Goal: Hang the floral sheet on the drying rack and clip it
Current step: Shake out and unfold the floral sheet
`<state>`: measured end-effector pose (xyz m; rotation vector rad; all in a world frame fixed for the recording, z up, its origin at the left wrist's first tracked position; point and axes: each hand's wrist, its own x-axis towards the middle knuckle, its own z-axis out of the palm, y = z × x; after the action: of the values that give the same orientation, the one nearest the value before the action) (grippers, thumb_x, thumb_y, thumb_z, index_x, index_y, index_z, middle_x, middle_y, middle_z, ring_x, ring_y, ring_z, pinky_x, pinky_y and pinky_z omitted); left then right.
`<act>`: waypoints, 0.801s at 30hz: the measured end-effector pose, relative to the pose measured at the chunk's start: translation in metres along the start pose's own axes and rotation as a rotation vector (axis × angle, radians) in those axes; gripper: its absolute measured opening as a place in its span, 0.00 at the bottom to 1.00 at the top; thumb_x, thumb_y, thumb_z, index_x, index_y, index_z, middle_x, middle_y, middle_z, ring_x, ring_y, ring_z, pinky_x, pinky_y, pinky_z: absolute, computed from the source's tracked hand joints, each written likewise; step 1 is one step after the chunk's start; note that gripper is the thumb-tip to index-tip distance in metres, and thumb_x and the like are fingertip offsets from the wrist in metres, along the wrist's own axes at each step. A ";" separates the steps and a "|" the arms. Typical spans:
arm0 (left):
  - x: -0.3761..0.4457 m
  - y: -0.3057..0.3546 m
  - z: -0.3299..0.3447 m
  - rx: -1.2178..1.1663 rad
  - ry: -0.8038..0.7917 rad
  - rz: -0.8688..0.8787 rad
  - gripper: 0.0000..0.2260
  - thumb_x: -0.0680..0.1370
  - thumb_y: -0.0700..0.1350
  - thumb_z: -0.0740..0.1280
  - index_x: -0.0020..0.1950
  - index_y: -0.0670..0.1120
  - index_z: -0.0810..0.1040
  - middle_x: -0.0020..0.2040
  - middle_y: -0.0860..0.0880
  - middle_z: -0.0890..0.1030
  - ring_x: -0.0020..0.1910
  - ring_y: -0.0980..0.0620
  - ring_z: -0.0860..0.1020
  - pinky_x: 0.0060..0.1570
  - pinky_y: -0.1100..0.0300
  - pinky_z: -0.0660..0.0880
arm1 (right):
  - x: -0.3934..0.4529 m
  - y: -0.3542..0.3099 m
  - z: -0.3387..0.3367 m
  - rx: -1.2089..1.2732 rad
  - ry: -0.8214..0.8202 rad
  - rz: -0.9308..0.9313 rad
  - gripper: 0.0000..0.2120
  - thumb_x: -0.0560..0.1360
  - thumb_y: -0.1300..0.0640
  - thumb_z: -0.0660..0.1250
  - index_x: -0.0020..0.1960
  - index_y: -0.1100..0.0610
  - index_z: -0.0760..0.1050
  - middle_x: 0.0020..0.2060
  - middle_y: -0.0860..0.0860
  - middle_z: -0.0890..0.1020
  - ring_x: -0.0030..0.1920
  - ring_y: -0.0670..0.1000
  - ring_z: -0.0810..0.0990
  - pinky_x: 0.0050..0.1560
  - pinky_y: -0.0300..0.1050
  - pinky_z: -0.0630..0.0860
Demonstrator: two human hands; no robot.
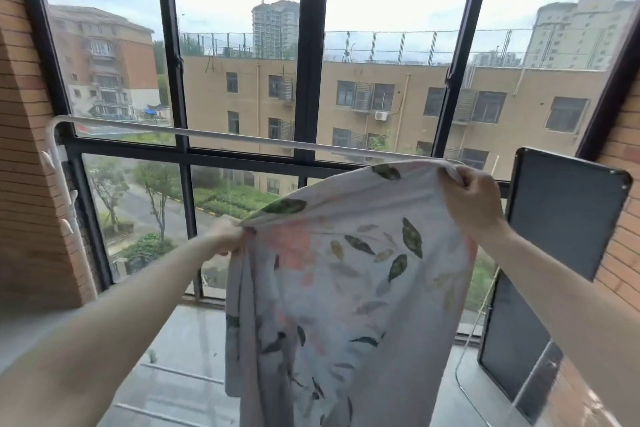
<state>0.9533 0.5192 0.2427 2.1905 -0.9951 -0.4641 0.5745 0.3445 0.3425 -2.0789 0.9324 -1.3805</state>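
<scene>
The floral sheet (349, 274), white with green leaves and pink blotches, hangs in front of me below a white drying-rack bar (194, 132) that runs across the window. My left hand (227, 236) grips the sheet's upper edge at the left, lower than the bar. My right hand (472, 199) holds the upper edge at the right, level with the bar's right end, where the cloth covers the bar. No clip is visible.
Dark window frames (310, 55) stand right behind the bar. Brick walls (24, 163) close in at left and right. A dark panel (564, 215) leans at the right. White rack rails lie low on the grey floor (180, 374).
</scene>
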 end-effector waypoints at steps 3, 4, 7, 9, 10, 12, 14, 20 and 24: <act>-0.006 0.067 -0.049 -0.284 0.313 0.130 0.09 0.70 0.50 0.74 0.32 0.48 0.82 0.26 0.52 0.73 0.28 0.50 0.68 0.26 0.62 0.62 | -0.005 0.044 -0.019 -0.241 -0.021 0.132 0.26 0.82 0.45 0.64 0.30 0.57 0.67 0.24 0.50 0.69 0.28 0.53 0.70 0.30 0.47 0.63; -0.009 0.086 -0.054 -0.269 0.363 0.203 0.09 0.70 0.51 0.73 0.32 0.48 0.83 0.25 0.52 0.73 0.28 0.50 0.69 0.25 0.63 0.62 | -0.007 0.051 -0.021 -0.274 -0.019 0.160 0.26 0.82 0.44 0.64 0.30 0.58 0.69 0.25 0.51 0.72 0.30 0.56 0.73 0.31 0.47 0.66; -0.026 0.122 -0.053 -0.012 0.372 0.427 0.11 0.75 0.47 0.70 0.36 0.43 0.83 0.26 0.51 0.73 0.26 0.51 0.69 0.24 0.64 0.62 | -0.009 0.066 -0.022 -0.331 0.021 0.197 0.23 0.80 0.40 0.61 0.33 0.53 0.74 0.31 0.53 0.78 0.40 0.63 0.81 0.36 0.51 0.71; -0.029 0.128 -0.044 0.023 0.330 0.451 0.13 0.74 0.46 0.68 0.31 0.43 0.78 0.25 0.53 0.70 0.27 0.50 0.66 0.28 0.61 0.61 | -0.011 0.067 -0.019 -0.415 -0.033 0.204 0.11 0.76 0.43 0.62 0.42 0.48 0.77 0.42 0.55 0.83 0.49 0.63 0.81 0.44 0.51 0.74; -0.028 0.130 -0.038 -0.013 0.298 0.466 0.14 0.74 0.45 0.67 0.27 0.46 0.75 0.24 0.55 0.67 0.27 0.51 0.63 0.29 0.60 0.60 | -0.014 0.063 -0.014 -0.438 -0.089 0.217 0.08 0.75 0.47 0.65 0.52 0.46 0.77 0.51 0.55 0.84 0.54 0.62 0.81 0.50 0.51 0.76; -0.032 0.139 -0.023 -0.061 0.232 0.482 0.16 0.73 0.45 0.66 0.25 0.49 0.70 0.23 0.57 0.64 0.27 0.52 0.61 0.29 0.59 0.57 | -0.018 0.053 0.007 -0.353 -0.260 0.152 0.35 0.69 0.48 0.72 0.74 0.45 0.65 0.68 0.53 0.77 0.64 0.58 0.77 0.63 0.55 0.75; -0.037 0.153 -0.006 -0.077 0.154 0.508 0.16 0.73 0.44 0.66 0.26 0.49 0.69 0.24 0.57 0.65 0.27 0.53 0.62 0.27 0.61 0.57 | -0.024 0.025 0.036 -0.253 -0.403 0.030 0.51 0.64 0.38 0.77 0.80 0.40 0.54 0.75 0.48 0.70 0.70 0.52 0.71 0.71 0.57 0.70; -0.044 0.161 0.031 0.000 0.040 0.516 0.12 0.65 0.50 0.75 0.31 0.49 0.73 0.27 0.58 0.72 0.26 0.55 0.71 0.25 0.64 0.67 | -0.027 0.019 0.083 0.037 -0.412 -0.028 0.15 0.79 0.52 0.68 0.35 0.54 0.74 0.26 0.43 0.73 0.28 0.46 0.69 0.30 0.42 0.66; -0.034 0.106 0.056 0.502 -0.142 0.397 0.21 0.61 0.57 0.83 0.47 0.51 0.80 0.44 0.51 0.84 0.44 0.50 0.83 0.39 0.58 0.81 | -0.028 0.025 0.082 0.041 -0.361 -0.054 0.14 0.75 0.63 0.63 0.32 0.53 0.75 0.23 0.42 0.72 0.25 0.42 0.67 0.25 0.38 0.63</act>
<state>0.8445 0.4704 0.2794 2.3153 -1.7319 -0.1965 0.6360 0.3507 0.2770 -2.2351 0.6947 -0.9905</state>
